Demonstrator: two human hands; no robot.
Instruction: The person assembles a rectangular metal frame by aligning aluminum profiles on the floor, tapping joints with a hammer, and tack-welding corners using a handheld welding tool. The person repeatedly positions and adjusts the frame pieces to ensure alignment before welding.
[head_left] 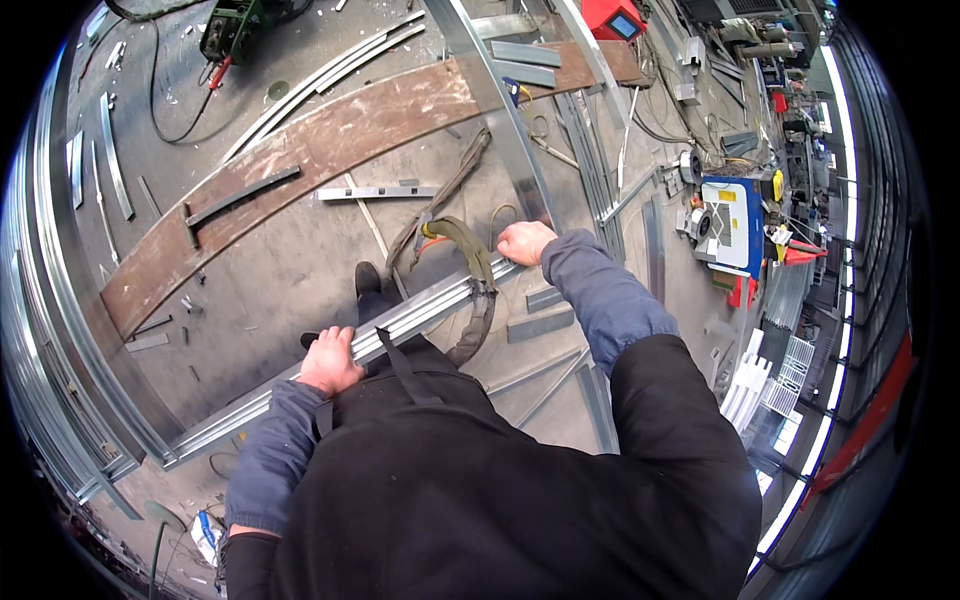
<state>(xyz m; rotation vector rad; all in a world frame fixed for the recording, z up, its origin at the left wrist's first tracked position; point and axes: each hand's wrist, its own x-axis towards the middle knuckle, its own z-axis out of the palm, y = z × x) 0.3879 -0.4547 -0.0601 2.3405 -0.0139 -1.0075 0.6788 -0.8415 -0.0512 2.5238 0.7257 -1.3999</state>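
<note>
1. The left hand (332, 360) lies half-curled over the metal rail (420, 313); how firmly, one cannot tell
2. The right hand (526, 243) bunches at the rail's right end, its contents hidden
3. Beyond the rail, open floor (270, 270) reaches the curved brown plate's (370, 115) edge

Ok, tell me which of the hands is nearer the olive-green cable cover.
The right hand: it is close to the olive-green cable cover, whereas the left hand is farther left, on the metal rail.
</note>
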